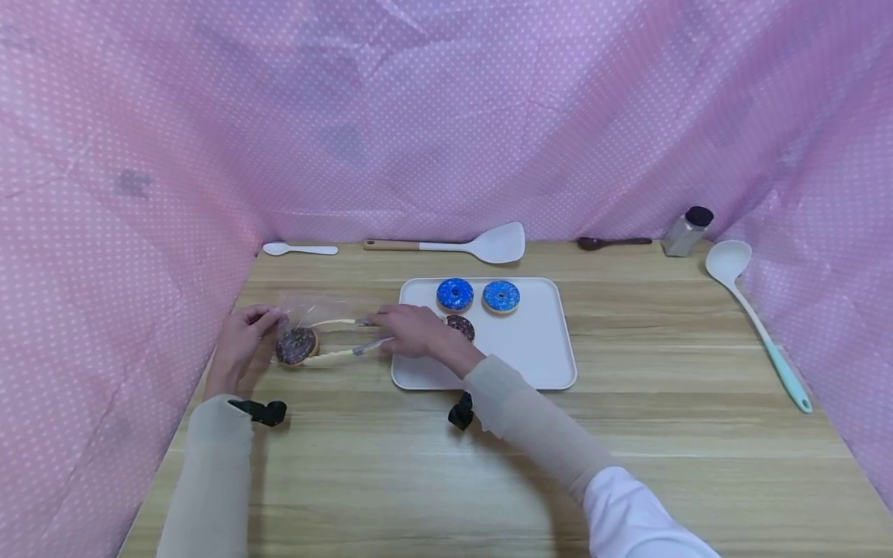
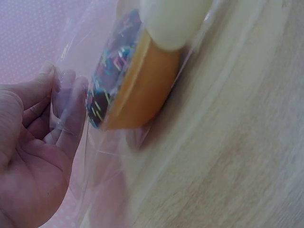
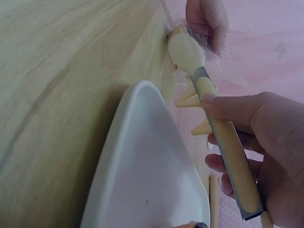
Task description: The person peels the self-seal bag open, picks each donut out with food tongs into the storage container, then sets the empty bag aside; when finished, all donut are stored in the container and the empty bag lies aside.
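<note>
My left hand (image 1: 239,341) pinches the edge of a clear plastic bag (image 1: 307,308) at the left of the table. Inside the bag lies a doughnut with dark brown icing and coloured sprinkles (image 2: 114,76). My right hand (image 3: 280,142) grips serving tongs with cream-coloured ends (image 3: 232,161), reaching left from the tray. The tong arms are spread in the head view; one cream tip is right at the doughnut's side in the left wrist view. On the white tray (image 1: 530,349) sit two blue doughnuts (image 1: 455,294) and another brown one (image 1: 460,328), partly hidden by my right hand.
Along the back edge lie a small white spoon (image 1: 300,249), a white spatula with a wooden handle (image 1: 498,243) and a dark brown spoon (image 1: 614,242). A black-lidded jar (image 1: 687,231) and a ladle with a mint handle (image 1: 763,333) are at the right. Pink dotted cloth (image 1: 446,116) surrounds the table.
</note>
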Demonstrator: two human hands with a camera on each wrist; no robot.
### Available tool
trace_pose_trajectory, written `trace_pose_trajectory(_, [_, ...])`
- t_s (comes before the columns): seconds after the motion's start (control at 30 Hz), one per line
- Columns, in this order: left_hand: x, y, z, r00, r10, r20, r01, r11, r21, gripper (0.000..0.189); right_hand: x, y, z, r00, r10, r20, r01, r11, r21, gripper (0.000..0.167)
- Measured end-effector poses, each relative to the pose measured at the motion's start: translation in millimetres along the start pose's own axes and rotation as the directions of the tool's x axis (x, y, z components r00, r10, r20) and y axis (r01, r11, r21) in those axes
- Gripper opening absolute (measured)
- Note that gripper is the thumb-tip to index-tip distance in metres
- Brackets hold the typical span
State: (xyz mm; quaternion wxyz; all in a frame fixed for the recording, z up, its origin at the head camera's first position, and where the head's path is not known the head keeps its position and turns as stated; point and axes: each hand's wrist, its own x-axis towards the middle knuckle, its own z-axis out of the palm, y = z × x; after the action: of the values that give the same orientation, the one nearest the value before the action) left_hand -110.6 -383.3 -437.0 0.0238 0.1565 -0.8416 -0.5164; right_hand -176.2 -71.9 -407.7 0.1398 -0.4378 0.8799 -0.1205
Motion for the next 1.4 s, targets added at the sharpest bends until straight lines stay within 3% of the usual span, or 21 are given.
trace_pose_trajectory(0.3, [1.6, -0.6, -0.4, 0.999, 0.031, -0.012, -0.031, 1.0, 0.001, 0.035, -20.3, 8.8, -6.9, 0.999, 0.028, -0.033, -0.027, 0.999, 0.04, 0.054])
trace_pose_trajectory(0.77, [3.7, 1.6, -0.1, 0.999, -0.028, -0.039, 0.03, 0.999, 0.042, 0.037, -66.1, 33.8, -25.4, 0.997, 0.053, -0.059, -0.047, 0.995, 0.085, 0.053])
trace_pose_trajectory(1.1, [4.4, 1.5, -1.5, 0.999, 0.01, -0.042, -0.007, 0.998, 0.059, 0.041, -108.6, 54.2, -35.8, 0.99, 0.088, -0.11, -0.075, 0.989, 0.124, 0.057])
trace_pose_trajectory(1.4, [1.7, 2.5, -1.6, 0.998, -0.047, -0.043, 0.052, 0.993, 0.11, 0.048, -146.8, 75.0, -39.5, 0.977, 0.164, -0.138, -0.141, 0.977, 0.162, 0.057])
